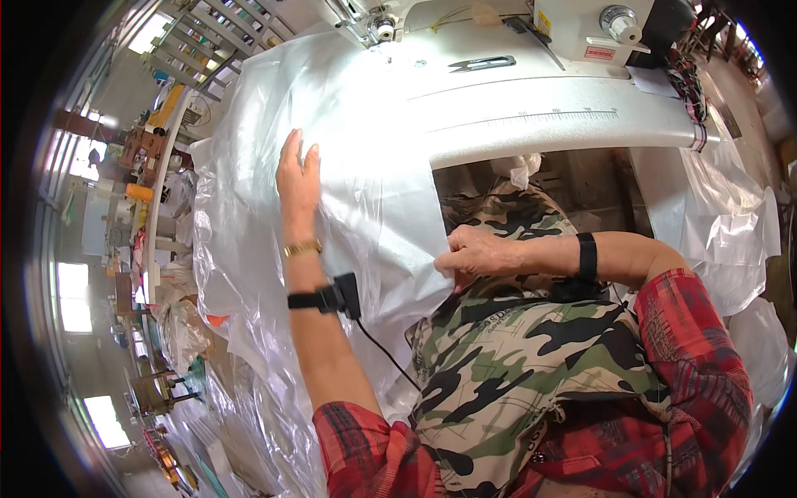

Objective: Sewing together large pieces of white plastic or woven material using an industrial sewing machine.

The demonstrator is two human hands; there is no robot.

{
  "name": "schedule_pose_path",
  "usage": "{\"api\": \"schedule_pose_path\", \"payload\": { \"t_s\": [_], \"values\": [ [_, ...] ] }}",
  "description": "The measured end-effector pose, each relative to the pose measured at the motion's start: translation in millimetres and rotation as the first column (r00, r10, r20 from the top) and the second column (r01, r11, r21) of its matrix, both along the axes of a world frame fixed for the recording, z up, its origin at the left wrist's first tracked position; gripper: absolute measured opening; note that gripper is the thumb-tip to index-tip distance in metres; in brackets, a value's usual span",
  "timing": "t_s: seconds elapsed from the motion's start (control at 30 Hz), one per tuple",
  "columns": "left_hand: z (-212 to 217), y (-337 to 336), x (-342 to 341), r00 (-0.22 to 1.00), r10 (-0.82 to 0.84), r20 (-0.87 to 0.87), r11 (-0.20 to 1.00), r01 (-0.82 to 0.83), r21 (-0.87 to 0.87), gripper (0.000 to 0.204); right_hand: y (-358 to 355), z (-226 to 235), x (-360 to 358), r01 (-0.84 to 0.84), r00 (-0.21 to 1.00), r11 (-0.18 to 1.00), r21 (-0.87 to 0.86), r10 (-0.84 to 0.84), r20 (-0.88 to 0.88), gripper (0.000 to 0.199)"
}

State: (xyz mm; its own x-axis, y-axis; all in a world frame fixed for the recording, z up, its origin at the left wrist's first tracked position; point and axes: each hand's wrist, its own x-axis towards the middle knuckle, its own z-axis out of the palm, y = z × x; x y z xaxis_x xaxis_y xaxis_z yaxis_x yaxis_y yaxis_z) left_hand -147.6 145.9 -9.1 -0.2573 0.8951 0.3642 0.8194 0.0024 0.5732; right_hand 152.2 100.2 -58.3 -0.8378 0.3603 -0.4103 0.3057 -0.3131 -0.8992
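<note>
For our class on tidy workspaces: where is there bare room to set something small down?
On the table, the strip between the snips and the ruler marks is bare. Left of it, the sheet fills the surface: the left hand is over it, the right hand pinches its edge. A dark tool crowds the patch by the machine.

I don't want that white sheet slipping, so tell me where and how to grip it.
Pinch the white sheet by its right edge, coming from the right, where the right hand grips: that thin edge borders a dark gap, probably leaving room to pinch, while the broad middle lies spread out.
</note>
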Motion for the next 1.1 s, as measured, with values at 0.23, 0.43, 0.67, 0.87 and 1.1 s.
{"api": "schedule_pose_path", "payload": {
  "t_s": [0.23, 0.43, 0.67, 0.87, 1.1],
  "values": [
    [-26, -111, 102, 0.910, 0.000, -0.415, 0.988, 0.065, 0.143, 0.043, 0, -19, -1, -0.041, 0.997, 0.992, 0.121, 0.049, -0.057, 0.034],
    [-25, -123, 103, 0.863, 0.146, -0.483, 0.957, 0.000, 0.289, 0.011, -4, -17, 0, 0.027, 0.997, 0.998, 0.064, -0.023, -0.069, 0.036],
    [-12, -130, 101, 0.904, 0.072, 0.421, 0.997, -0.063, -0.034, 0.031, -4, -10, 2, -0.009, 0.998, 0.990, 0.139, 0.017, -0.060, 0.036],
    [-15, -129, 112, 0.929, 0.133, 0.346, 0.984, -0.166, 0.068, 0.032, -4, -15, 1, -0.016, 0.997, 0.996, 0.092, 0.024, -0.076, 0.037],
    [-7, -133, 134, 0.831, 0.032, -0.555, 0.981, 0.080, 0.176, 0.046, -5, -20, -1, 0.035, 0.991, 0.996, 0.077, -0.024, -0.133, 0.031]
  ]
}}
